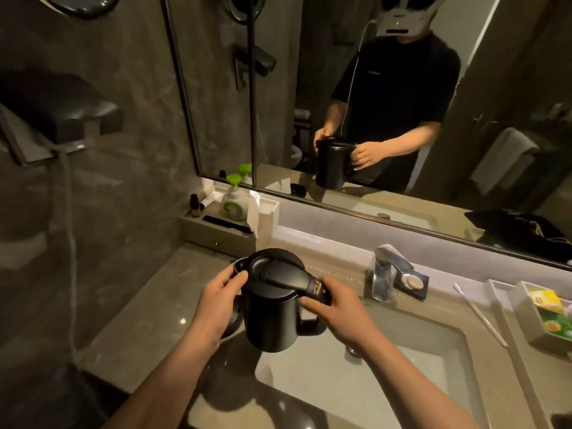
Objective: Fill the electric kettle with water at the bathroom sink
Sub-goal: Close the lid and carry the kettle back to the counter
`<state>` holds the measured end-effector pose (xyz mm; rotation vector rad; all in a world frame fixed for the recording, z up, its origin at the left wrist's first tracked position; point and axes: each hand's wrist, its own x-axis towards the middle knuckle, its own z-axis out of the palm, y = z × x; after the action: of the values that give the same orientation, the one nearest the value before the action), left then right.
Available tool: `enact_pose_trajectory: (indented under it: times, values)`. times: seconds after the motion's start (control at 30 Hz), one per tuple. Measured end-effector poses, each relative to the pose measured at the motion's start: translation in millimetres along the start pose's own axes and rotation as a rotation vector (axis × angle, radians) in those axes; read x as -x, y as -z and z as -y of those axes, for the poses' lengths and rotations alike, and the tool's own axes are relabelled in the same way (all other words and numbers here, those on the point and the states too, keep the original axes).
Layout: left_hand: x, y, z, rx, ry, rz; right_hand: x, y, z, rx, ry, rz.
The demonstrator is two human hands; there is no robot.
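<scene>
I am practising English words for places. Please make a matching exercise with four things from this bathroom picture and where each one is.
Things:
1. electric kettle
2. faucet
3. toothbrush
4. soap dispenser with green pump

Places:
A. lying on the counter right of the sink
B. standing in the tray in the back left corner
C. held between both hands, at the sink's left edge
D. standing behind the basin, below the mirror

Pairs: 1-C, 2-D, 3-A, 4-B

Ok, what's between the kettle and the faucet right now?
Head view: only the right hand on the kettle handle, then bare countertop up to the faucet.
</scene>
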<state>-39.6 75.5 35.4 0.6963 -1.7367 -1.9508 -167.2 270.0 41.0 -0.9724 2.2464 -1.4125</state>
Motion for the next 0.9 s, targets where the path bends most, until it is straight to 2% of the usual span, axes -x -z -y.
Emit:
enact_pose_trajectory:
  times: [0.37,0.57,0.9]
  values:
    - [-21,79,7,0.048,0.052,-0.273,-73,-87,12,0.019,0.02,0.22]
    - [-37,95,17,0.021,0.074,-0.309,-93,-109,1,0.042,0.014,0.241]
    - [-48,107,33,-0.022,0.07,-0.278,-103,-120,-13,0.039,-0.009,0.286]
